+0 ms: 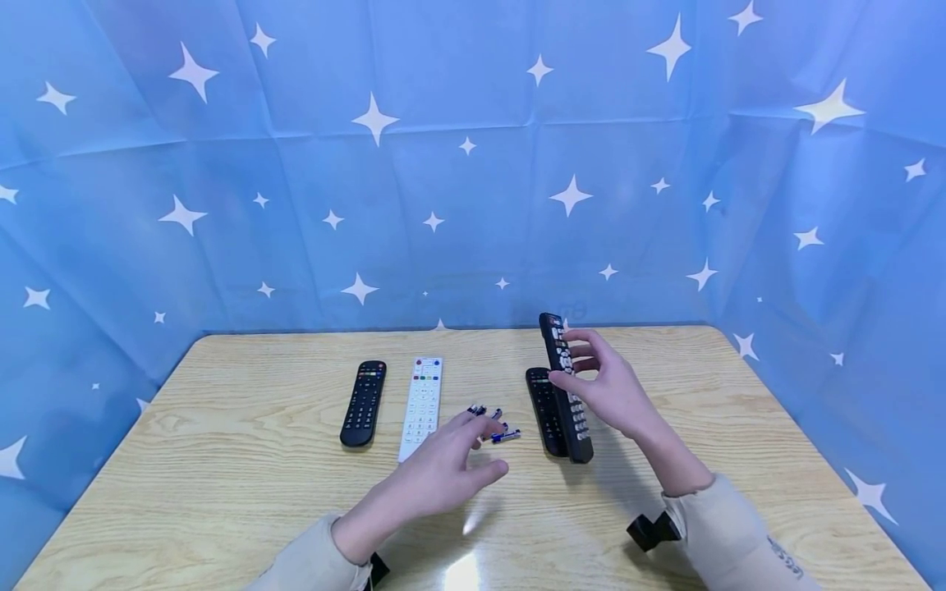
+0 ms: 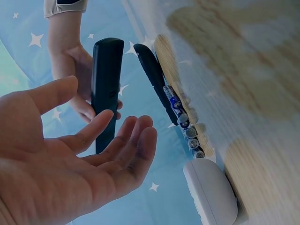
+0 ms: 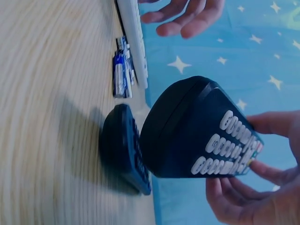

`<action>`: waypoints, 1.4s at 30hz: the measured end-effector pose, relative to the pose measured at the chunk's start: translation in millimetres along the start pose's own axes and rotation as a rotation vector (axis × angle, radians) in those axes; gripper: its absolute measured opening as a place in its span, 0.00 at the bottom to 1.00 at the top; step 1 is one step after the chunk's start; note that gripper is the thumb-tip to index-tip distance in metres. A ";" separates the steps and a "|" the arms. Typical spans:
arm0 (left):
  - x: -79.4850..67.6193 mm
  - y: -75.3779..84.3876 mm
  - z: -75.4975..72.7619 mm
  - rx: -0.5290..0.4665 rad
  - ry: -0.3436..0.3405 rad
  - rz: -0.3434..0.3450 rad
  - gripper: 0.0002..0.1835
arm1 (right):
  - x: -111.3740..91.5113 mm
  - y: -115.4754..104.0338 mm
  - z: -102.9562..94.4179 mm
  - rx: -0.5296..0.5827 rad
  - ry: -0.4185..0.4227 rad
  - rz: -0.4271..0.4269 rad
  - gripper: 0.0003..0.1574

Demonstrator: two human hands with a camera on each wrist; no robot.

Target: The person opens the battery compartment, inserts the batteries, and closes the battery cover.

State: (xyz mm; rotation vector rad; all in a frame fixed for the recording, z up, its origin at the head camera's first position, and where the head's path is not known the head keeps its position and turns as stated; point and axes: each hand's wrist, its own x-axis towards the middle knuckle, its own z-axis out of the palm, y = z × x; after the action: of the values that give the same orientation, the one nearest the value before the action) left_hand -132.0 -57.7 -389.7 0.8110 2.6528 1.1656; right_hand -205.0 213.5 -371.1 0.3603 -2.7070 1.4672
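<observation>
My right hand grips a long black remote control with pale buttons, raised and tilted above the table. Below it and slightly left lies a second black remote, partly covered by the held one. My left hand hovers palm inward, its fingers loosely bent and holding nothing, as the left wrist view shows. Just beyond its fingertips several small blue-and-silver batteries lie on the wood. A white remote lies behind the left hand, which hides its lower right part. In the right wrist view, the held remote shows its thick end.
Another black remote lies flat left of the white one. The light wooden table ends at a blue star-patterned cloth at the back and sides. Black straps sit at the sleeves.
</observation>
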 end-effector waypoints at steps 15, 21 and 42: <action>-2.6 0.2 0.1 0.017 -0.046 0.001 0.23 | 9.4 23.2 -8.6 -0.213 -0.024 0.095 0.37; -3.0 0.5 0.3 0.027 -0.056 0.001 0.23 | 12.9 32.6 -10.0 -0.273 -0.045 0.145 0.37; -3.9 -1.6 0.9 0.073 -0.066 -0.019 0.23 | 20.2 46.1 -4.0 -0.498 -0.113 0.177 0.39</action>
State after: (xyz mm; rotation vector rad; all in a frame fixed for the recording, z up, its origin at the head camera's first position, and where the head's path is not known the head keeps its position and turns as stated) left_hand -129.1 -60.1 -391.9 0.8195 2.6566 1.0251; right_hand -235.3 237.4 -403.8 0.1845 -3.1275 0.7633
